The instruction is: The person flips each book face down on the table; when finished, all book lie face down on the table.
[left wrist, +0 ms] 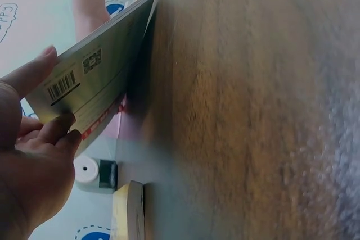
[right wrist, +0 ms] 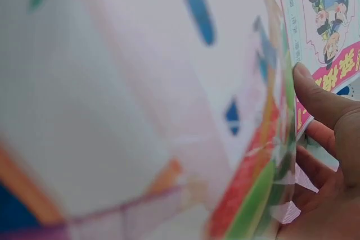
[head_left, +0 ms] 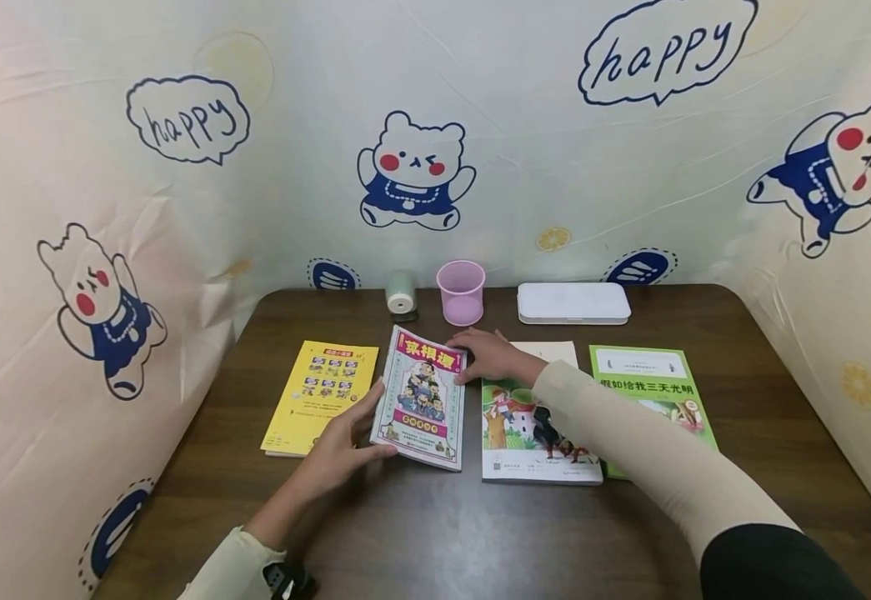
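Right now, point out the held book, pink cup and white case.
Held book [head_left: 422, 398], head view: middle of the cover.
Pink cup [head_left: 462, 298], head view: front wall.
White case [head_left: 573, 300], head view: top face.

Right hand [right wrist: 340, 184], thumb on the front of an illustrated booklet [right wrist: 329, 18], beside a large blurred colourful surface [right wrist: 140, 94].
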